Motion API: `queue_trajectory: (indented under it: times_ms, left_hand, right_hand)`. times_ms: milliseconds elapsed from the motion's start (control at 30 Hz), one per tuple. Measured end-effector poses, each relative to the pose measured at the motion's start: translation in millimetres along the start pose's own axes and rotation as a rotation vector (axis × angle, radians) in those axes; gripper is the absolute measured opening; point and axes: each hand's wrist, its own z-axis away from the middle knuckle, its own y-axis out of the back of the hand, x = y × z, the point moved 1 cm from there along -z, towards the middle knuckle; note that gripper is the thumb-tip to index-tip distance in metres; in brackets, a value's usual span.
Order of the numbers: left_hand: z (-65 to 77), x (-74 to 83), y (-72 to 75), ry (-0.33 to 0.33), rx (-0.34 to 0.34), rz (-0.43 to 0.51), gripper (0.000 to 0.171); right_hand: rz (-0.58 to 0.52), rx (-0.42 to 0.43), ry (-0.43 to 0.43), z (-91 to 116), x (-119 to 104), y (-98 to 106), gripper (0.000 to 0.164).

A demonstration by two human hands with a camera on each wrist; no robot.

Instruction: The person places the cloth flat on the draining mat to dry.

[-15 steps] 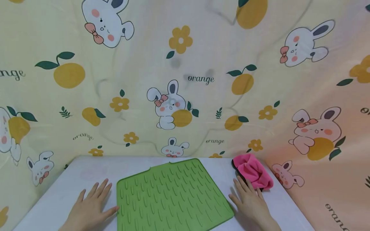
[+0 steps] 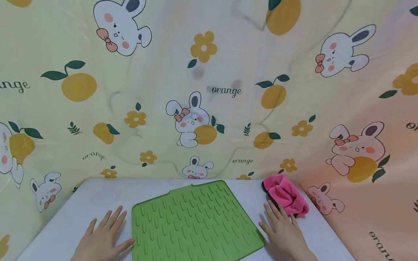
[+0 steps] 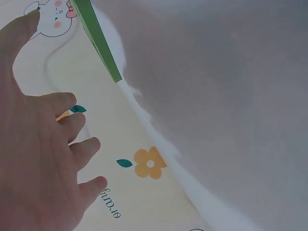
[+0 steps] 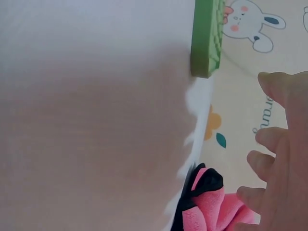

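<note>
A green mat (image 2: 196,221) with raised oblong ridges lies flat on the white table, turned at an angle. My left hand (image 2: 99,237) is spread beside its left edge, the thumb tip right at that edge in the head view. Straight fingers and an empty palm show in the left wrist view, where the mat (image 3: 103,43) appears as a thin green strip. My right hand (image 2: 284,232), fingers extended and holding nothing, is between the mat's right corner and a crumpled pink cloth (image 2: 287,195) with black edging. Its fingertips overlap the cloth's near edge in the head view.
The white table (image 2: 107,192) runs back to a hanging curtain (image 2: 156,72) printed with rabbits, oranges and flowers. More of the same printed fabric encloses the left and right sides.
My left hand has shifted very slightly toward me. The whole head view has tilted a little; the mat, the pink cloth and my right hand keep their places.
</note>
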Motion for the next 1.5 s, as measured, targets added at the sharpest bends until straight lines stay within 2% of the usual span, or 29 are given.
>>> queue_trajectory:
  times_ms: [267,533,733,833,967,1067,1167,1233,1400,1500]
  left_hand:
    - [2.1,6.4,3.3,0.023,-0.054,-0.012,0.097]
    - [4.8,15.5,7.4,-0.020,-0.045,-0.011,0.096]
    - [13.3,23.6,6.2,-0.047,-0.044,-0.059,0.094]
    - [21.7,26.4,1.9,-0.086,0.013,-0.096,0.091]
    - [34.1,27.9,-4.1,-0.181,0.045,-0.198,0.104]
    - [41.4,27.8,-7.3,-0.224,0.011,-0.235,0.110]
    - [45.2,27.8,-12.2,-0.223,-0.022,-0.219,0.102]
    - [45.2,26.6,-17.1,-0.241,0.011,-0.239,0.094]
    - [46.6,24.0,-34.7,-0.298,0.206,-0.262,0.075]
    - [49.1,24.0,-43.9,-0.311,0.199,-0.220,0.070]
  right_hand:
    - [-0.012,0.049,0.027,-2,-2,9,0.071]
    - [-0.046,0.108,0.048,-17,7,26,0.072]
    - [-0.093,0.176,0.078,-33,19,36,0.072]
    - [-0.087,0.218,0.093,-41,29,37,0.070]
    - [-0.060,0.258,0.110,-50,45,36,0.069]
    - [-0.055,0.246,0.116,-56,58,33,0.070]
    - [-0.050,0.212,0.126,-61,70,29,0.071]
    - [-0.037,0.187,0.148,-64,77,26,0.072]
    - [-0.003,0.121,0.242,-71,90,17,0.072]
    - [0.015,0.079,0.311,-74,95,14,0.070]
